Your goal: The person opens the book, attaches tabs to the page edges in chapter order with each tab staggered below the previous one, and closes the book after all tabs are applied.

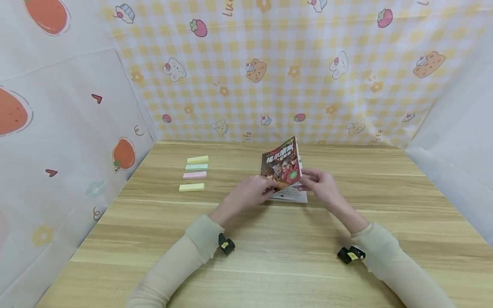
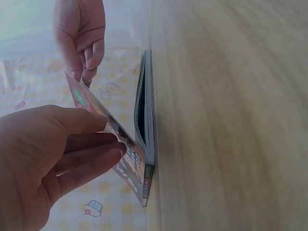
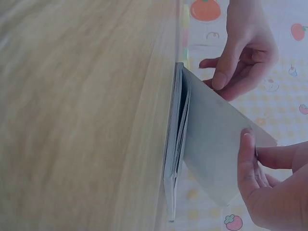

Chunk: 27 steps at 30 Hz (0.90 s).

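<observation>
Two pale sleeves [image 1: 177, 265] are nearest, a small black device [image 1: 227, 245] by each cuff. Past them, over the desk [image 1: 269, 273], are both hands: the left hand [image 1: 250, 191] has its fingers loosely bent against the cover's printed face, gripping nothing that I can see; the right hand [image 1: 325, 186] pinches the cover's free edge. The book [image 1: 289, 196] lies on the desk between them, its cover [image 1: 285, 171] tilted up off the pages, spine to the left. The step in hand seems to be opening it; swinging the cover wider would call for a firm right pinch and the left steadying the spine side. Well to the book's left lie four coloured strips [image 1: 191, 187]; behind everything hangs a checked cloth [image 1: 327, 98].
</observation>
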Tool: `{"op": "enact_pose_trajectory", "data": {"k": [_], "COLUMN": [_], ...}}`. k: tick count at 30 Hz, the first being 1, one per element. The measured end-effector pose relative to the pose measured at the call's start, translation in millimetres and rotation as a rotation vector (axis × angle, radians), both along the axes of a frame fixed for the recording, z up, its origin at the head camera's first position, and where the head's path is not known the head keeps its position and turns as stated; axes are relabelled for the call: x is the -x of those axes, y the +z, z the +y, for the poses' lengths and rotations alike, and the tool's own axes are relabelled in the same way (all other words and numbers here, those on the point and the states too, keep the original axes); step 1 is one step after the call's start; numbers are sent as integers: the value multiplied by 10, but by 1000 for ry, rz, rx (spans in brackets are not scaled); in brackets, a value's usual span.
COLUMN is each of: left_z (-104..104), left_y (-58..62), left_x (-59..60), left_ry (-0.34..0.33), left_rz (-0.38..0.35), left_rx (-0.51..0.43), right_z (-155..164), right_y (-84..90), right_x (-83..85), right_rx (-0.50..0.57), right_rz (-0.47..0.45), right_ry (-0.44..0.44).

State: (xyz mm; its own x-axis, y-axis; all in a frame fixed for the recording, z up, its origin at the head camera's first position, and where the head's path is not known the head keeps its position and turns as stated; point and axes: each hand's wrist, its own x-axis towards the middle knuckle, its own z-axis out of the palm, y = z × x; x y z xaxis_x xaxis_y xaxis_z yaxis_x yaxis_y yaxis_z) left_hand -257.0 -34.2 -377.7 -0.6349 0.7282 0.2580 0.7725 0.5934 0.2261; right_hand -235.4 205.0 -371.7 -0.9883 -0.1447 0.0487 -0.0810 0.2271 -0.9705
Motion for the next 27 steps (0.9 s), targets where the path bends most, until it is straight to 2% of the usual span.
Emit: {"op": "enact_pose_trajectory", "data": {"k": [11, 20, 27], "left_z": [2, 24, 13], "left_y": [-35, -40, -44], "left_x": [56, 74, 80], "left_ry": [37, 87, 81], "left_rz": [-85, -239, -254], "left_rx": [-112, -258, -336], "right_z": [-32, -55, -109], "right_y": [2, 20, 47], "right_x": [-9, -18, -27], "right_rx": [27, 37, 67], "right_rz": [22, 38, 53], "right_ry": [-15, 1, 11]}}
